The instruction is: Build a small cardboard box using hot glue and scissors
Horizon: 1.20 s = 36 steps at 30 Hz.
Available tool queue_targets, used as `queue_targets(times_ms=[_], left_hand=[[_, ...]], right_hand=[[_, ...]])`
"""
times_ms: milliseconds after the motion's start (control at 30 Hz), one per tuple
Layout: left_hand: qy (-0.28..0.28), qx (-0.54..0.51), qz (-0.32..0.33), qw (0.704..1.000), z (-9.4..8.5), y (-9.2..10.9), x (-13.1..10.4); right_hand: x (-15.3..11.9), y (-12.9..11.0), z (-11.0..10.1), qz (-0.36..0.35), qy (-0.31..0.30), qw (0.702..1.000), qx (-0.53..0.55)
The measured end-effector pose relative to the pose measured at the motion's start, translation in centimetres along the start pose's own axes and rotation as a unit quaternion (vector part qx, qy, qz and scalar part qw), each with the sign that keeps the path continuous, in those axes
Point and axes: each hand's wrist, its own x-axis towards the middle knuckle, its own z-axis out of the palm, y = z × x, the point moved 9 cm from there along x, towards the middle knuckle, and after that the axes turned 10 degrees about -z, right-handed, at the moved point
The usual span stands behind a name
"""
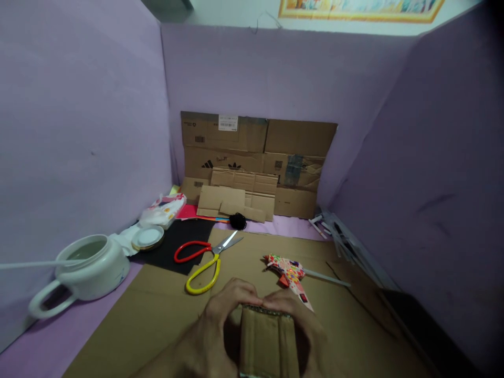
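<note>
In the head view, holds a small cardboard box [269, 341] at the near edge, over a cardboard sheet [157, 325], between left hand [214, 315] and right hand [314, 328]. Curls both round opposite sides, with fingertips pressed together at the far edge; cannot tell the thumbs' placement. Probably squeezes from both sides to steady the box evenly. Has a glue gun [286, 270] in floral wrapping just beyond the right hand, seemingly for quick reach, yet in the way of a push forward. Has scissors [216, 251] beyond the left hand, with blades parted and pointing away. Farther off, shows a white mug [98, 275] at left, black yarn [238, 221] and cardboard pieces [224, 197] at the back, likely stacked there to free the middle.
</note>
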Motion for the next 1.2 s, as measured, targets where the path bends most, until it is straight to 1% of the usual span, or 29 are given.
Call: queue_targets(times_ms=[67,167,267,433,500,567,633,733,833,933,1000,1067,1133,1200], left_hand=[[0.003,0.014,-0.010,1.000,0.0,-0.1,-0.2],[0.002,0.038,0.005,0.999,-0.1,0.3,-0.3],[-0.009,0.039,0.005,0.999,-0.1,0.4,-0.1],[-0.005,0.040,-0.030,0.999,0.0,-0.4,0.1],[0.006,0.034,-0.029,0.999,0.0,-0.3,-0.1],[0.039,0.026,-0.015,0.999,-0.3,0.0,-0.4],[0.054,0.024,-0.011,0.998,-0.5,0.1,-0.4],[0.013,0.034,-0.005,0.999,0.0,-0.1,-0.1],[0.010,0.019,0.023,0.999,-0.3,-0.2,0.0],[-0.005,0.030,0.001,1.000,0.0,-1.1,0.1],[-0.002,0.037,-0.004,0.999,0.0,-1.5,0.0],[0.003,0.031,0.010,0.999,0.0,-1.5,0.0],[0.006,0.029,0.024,0.999,0.0,-1.3,0.0],[0.000,0.032,0.044,0.999,0.1,-0.8,-0.1]], right_hand=[[0.1,0.0,0.0,0.006,0.004,1.000,-0.005],[0.1,0.1,0.1,0.014,0.001,1.000,-0.011],[0.0,0.2,0.3,0.005,-0.004,1.000,-0.017],[-0.4,0.6,0.3,0.007,-0.005,1.000,-0.009],[-0.4,0.7,0.3,0.013,-0.010,1.000,-0.009],[-0.4,0.6,0.2,0.011,-0.006,1.000,-0.008],[-0.4,0.5,0.1,0.005,-0.003,1.000,-0.004],[-0.7,1.0,0.1,0.018,0.002,1.000,-0.002],[-1.1,1.5,-0.1,0.012,0.026,1.000,-0.002],[-1.3,2.0,0.2,0.001,0.020,1.000,-0.003],[-1.4,2.0,0.4,-0.002,0.019,1.000,-0.004],[-1.4,2.1,0.2,0.013,0.033,0.999,-0.004],[-1.4,2.1,0.2,0.034,0.031,0.999,-0.003],[-1.2,1.7,0.1,0.035,0.021,0.999,-0.003]])
